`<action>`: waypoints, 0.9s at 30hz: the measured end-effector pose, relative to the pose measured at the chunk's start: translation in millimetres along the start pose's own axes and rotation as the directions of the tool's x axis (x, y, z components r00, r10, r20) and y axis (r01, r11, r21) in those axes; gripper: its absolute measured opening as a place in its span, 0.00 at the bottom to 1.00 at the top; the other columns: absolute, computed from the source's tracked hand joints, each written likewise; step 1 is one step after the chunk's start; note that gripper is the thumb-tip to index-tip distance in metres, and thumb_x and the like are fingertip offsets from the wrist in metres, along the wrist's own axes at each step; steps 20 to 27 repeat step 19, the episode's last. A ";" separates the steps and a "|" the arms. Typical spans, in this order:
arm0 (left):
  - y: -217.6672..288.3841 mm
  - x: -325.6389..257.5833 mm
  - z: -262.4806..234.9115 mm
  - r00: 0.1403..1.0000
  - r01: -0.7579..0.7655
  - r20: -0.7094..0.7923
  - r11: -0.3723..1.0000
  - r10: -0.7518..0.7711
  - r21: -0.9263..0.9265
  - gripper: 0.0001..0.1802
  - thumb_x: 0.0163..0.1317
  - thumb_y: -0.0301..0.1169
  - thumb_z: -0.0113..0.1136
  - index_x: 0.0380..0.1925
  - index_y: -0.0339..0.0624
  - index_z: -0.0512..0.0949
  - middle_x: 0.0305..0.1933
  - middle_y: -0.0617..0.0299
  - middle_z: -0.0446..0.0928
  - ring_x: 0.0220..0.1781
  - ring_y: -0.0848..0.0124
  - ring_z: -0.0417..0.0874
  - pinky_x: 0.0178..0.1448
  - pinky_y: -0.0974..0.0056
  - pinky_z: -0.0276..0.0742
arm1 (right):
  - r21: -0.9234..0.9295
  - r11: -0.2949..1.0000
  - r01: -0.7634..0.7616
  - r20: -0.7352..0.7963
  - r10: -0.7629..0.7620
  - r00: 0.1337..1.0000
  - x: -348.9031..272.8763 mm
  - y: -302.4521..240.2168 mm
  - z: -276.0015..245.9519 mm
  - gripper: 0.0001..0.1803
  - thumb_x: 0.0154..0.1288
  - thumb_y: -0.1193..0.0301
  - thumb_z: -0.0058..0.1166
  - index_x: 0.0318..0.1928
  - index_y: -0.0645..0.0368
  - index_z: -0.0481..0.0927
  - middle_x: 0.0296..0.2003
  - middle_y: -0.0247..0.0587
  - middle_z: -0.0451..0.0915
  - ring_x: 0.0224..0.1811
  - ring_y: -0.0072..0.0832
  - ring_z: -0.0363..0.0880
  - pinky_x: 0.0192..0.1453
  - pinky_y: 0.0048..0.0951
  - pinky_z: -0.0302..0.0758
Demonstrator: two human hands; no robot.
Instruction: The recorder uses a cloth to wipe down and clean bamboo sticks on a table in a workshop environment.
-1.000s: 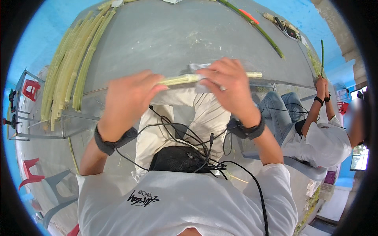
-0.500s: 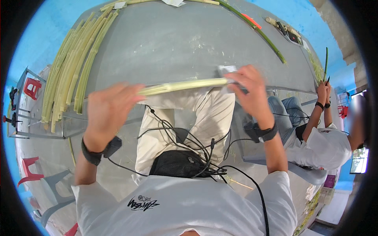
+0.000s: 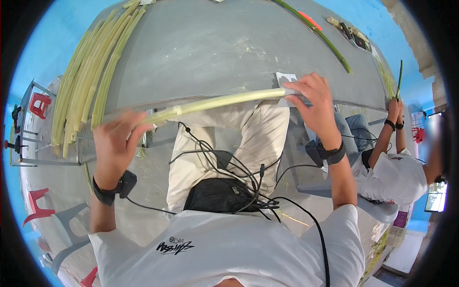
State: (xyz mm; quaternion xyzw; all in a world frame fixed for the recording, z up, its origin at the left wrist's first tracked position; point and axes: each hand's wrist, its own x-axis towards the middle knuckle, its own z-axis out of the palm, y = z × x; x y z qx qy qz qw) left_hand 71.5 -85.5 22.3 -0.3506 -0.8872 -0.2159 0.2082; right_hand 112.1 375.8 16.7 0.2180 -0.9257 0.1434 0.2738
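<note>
A pale green, peeled bamboo stick (image 3: 217,102) lies across in front of me, above my lap and along the table's near edge. Its left end is in my left hand (image 3: 117,138), whose fingers are smeared by motion but close round it. My right hand (image 3: 313,98) pinches a piece of white paper (image 3: 286,79) round the right end of the stick. A grey side of the paper shows where it wraps the stick. The stick tilts slightly, its right end higher in the picture.
Several peeled bamboo sticks (image 3: 88,71) lie at the table's left. On the grey table (image 3: 191,52) at the far right are a green stick (image 3: 330,45), an orange thing (image 3: 308,20) and tools. A co-worker (image 3: 389,174) sits at right, holding a green stalk. Black cables (image 3: 224,165) cross my lap.
My left hand has moved left and slightly down, and more of the stick shows between my hands. My right hand has moved a little right and up with the paper.
</note>
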 end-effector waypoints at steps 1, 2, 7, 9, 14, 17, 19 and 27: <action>-2.7 4.3 0.7 0.992 -0.101 -0.070 0.993 0.105 0.056 0.13 0.62 0.30 0.78 0.45 0.41 0.89 0.38 0.55 0.88 0.34 0.53 0.87 0.38 0.57 0.81 | -0.005 1.000 -0.005 -0.026 0.005 1.000 -1.1 -3.7 0.2 0.20 0.55 0.73 0.76 0.51 0.50 0.91 0.37 0.33 0.80 0.44 0.37 0.79 0.52 0.38 0.71; 2.0 10.4 1.9 0.992 -0.099 -0.076 0.994 0.103 0.055 0.13 0.62 0.30 0.78 0.45 0.41 0.89 0.38 0.55 0.88 0.34 0.53 0.87 0.38 0.57 0.81 | -0.008 1.000 0.000 -0.026 0.000 1.000 0.6 -8.0 2.7 0.20 0.55 0.73 0.76 0.51 0.50 0.91 0.37 0.33 0.80 0.44 0.37 0.79 0.52 0.38 0.71; 48.1 47.6 33.1 0.990 -0.126 -0.075 0.987 0.119 -0.100 0.13 0.59 0.33 0.79 0.41 0.42 0.86 0.35 0.60 0.83 0.32 0.56 0.85 0.35 0.55 0.79 | 0.214 0.963 0.167 -0.066 -0.156 0.986 32.6 -64.0 30.4 0.21 0.53 0.74 0.76 0.50 0.54 0.89 0.38 0.37 0.81 0.44 0.40 0.79 0.48 0.39 0.71; 61.1 56.0 50.3 0.985 -0.170 -0.049 0.983 0.167 -0.074 0.13 0.59 0.34 0.78 0.40 0.43 0.85 0.36 0.61 0.82 0.32 0.56 0.84 0.35 0.55 0.78 | 0.205 0.965 0.161 -0.027 -0.159 0.987 32.4 -78.7 39.9 0.20 0.54 0.73 0.76 0.50 0.54 0.89 0.39 0.37 0.81 0.44 0.40 0.79 0.48 0.39 0.71; 83.5 59.4 71.9 0.984 -0.177 -0.020 0.975 0.176 -0.131 0.16 0.59 0.38 0.79 0.41 0.43 0.85 0.39 0.61 0.84 0.34 0.55 0.85 0.37 0.57 0.77 | 0.148 0.984 0.099 -0.034 -0.095 0.995 1.5 -70.6 15.5 0.19 0.56 0.72 0.76 0.49 0.54 0.88 0.39 0.36 0.81 0.45 0.40 0.79 0.48 0.41 0.72; 89.9 62.6 74.6 0.987 -0.138 -0.102 0.982 0.126 -0.126 0.15 0.61 0.38 0.78 0.41 0.44 0.85 0.40 0.61 0.85 0.35 0.56 0.85 0.38 0.57 0.79 | -0.035 0.999 -0.006 -0.019 0.006 1.000 -14.0 -59.7 -13.2 0.15 0.60 0.70 0.73 0.48 0.51 0.87 0.42 0.33 0.81 0.49 0.38 0.80 0.51 0.43 0.73; 82.9 69.4 67.2 0.970 -0.186 -0.172 0.981 0.174 -0.055 0.13 0.66 0.40 0.73 0.43 0.46 0.83 0.42 0.65 0.83 0.37 0.58 0.86 0.37 0.56 0.79 | -0.121 0.991 -0.048 -0.031 0.044 0.999 -18.6 -38.6 -27.3 0.17 0.60 0.68 0.73 0.51 0.50 0.87 0.44 0.32 0.83 0.50 0.39 0.81 0.53 0.44 0.74; 82.9 69.4 67.2 0.970 -0.186 -0.172 0.981 0.174 -0.055 0.13 0.66 0.40 0.73 0.43 0.46 0.83 0.42 0.65 0.83 0.37 0.58 0.86 0.37 0.56 0.79 | -0.121 0.991 -0.048 -0.031 0.044 0.999 -18.6 -38.6 -27.3 0.17 0.60 0.68 0.73 0.51 0.50 0.87 0.44 0.32 0.83 0.50 0.39 0.81 0.53 0.44 0.74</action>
